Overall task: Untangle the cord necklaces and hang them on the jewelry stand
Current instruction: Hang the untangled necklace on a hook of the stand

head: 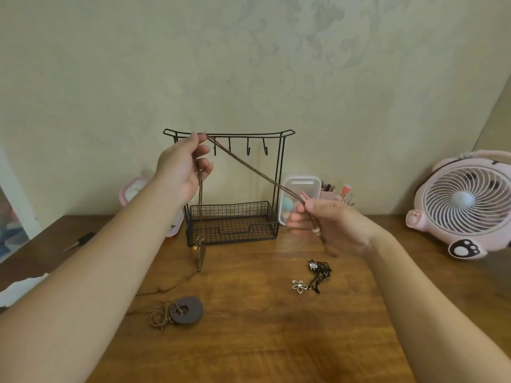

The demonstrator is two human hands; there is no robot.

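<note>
At the left, the left hand (182,167) was raised level with the top bar of the jewelry stand (249,133). Its thumb and forefinger pinched the brown cord necklace (254,168), probably to bring the loop up near the hooks (248,149). From that pinch one length dropped straight down in front of the stand's wire basket, so that its leaf-like pendant (199,251) dangled at the table (262,341); whether it touched the wood could not be told. Lower down lay a second brown necklace (185,310) with a dark disc pendant, its cord coiled beside it, apparently awaiting its turn. Right of centre a black cord necklace (318,275) with a flower charm sat bunched on the wood, knotted by the look of it. The held cord's other length slanted taut down to the right hand (331,223), whose fingers were curled round it, seemingly to keep the loop spread open. No hook bore anything. A pink fan (464,205) stood far right.
</note>
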